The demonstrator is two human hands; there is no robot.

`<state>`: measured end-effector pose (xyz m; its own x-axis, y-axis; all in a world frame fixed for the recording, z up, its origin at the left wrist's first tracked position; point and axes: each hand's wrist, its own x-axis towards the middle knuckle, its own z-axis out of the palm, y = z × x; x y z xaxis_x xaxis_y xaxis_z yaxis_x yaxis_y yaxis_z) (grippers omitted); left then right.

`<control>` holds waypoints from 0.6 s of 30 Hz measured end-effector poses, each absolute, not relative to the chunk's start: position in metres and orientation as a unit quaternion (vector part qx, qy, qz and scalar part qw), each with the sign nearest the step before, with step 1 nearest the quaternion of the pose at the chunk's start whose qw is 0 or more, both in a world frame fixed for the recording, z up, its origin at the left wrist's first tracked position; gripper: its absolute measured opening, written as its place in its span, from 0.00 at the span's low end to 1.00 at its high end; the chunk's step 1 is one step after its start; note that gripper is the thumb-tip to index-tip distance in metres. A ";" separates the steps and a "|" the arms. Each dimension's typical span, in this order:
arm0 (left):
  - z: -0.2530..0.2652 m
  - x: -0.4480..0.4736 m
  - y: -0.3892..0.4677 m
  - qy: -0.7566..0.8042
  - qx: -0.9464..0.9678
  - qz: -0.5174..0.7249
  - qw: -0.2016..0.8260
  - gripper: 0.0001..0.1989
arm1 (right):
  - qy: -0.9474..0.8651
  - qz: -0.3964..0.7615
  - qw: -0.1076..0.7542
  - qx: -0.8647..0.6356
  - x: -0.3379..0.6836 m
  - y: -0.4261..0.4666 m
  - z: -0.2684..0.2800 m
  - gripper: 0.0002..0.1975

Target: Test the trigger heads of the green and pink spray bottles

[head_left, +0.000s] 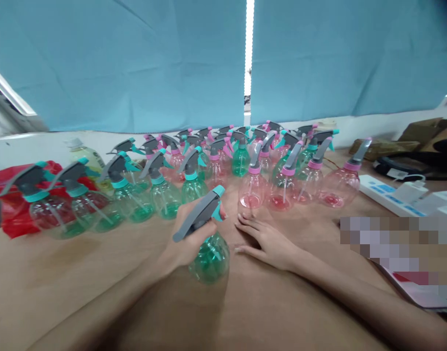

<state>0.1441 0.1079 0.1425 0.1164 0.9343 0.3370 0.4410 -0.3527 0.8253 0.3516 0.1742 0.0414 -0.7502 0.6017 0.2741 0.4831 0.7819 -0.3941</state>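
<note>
The left hand [190, 246] was closed around the neck of a green spray bottle [211, 261], with the fingers wrapped below the grey trigger head. The head carried a turquoise nozzle and leaned over the hand, its grey lever directed toward the wearer's left. The bottle was located near the middle of the counter [62, 273], in front of the other bottles; whether its base touched the surface could not be determined.

The right hand [269, 241] was palm down, open and flat, with the fingers spread toward the held bottle. No object was visible in its grasp. Its fingertips were just in front of the nearest pink bottles.

Five upright green bottles [133, 202] with turquoise collars formed a slanting row on the left. Four pink bottles [253, 190] with pink collars stood at the front on the right. A mixed rear group [240, 158] of both colours stood behind, close together and partly overlapping.

A red bag [11, 214] lay at the far left, beside a pale yellow bottle [88, 153]. At the right were a white power strip [388, 195] with plugs and a cardboard box [428, 134]. A blue curtain [135, 63] covered the background.
</note>
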 end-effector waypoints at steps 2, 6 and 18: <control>0.145 0.145 0.106 0.494 0.695 0.444 0.275 0.08 | -0.922 0.152 0.191 -0.300 0.352 0.174 0.041 0.39; 0.148 0.146 0.106 0.519 0.684 0.428 0.284 0.09 | -0.918 0.162 0.194 -0.307 0.352 0.174 0.041 0.38; 0.141 0.145 0.107 0.497 0.693 0.435 0.290 0.19 | -0.916 0.170 0.201 -0.304 0.354 0.176 0.041 0.34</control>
<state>0.1454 0.1069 0.1405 0.1287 0.9402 0.3153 0.4364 -0.3392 0.8334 0.3540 0.1761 0.0408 -0.7347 0.6251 0.2636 0.4885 0.7570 -0.4339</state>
